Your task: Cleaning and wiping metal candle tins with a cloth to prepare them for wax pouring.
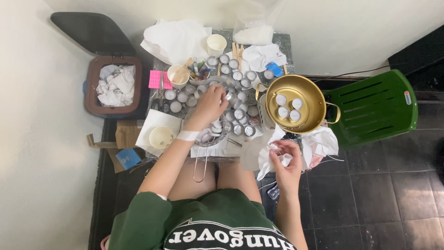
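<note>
I am reaching my left hand (210, 103) over crowded small tins (238, 113), fingers curled on one, while my right hand (286, 159) is pinching crumpled tissue (270, 157); my wrist risks toppling neighbouring tins.

Small round tin (230, 96), silvery, sits upright among the other tins mid-table, right at the left fingertips. Crumpled white tissue (273, 159) is bunched at the table's near edge.

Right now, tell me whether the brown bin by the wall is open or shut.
Open. The brown bin has its dark lid swung back, and crumpled white paper shows inside.
</note>
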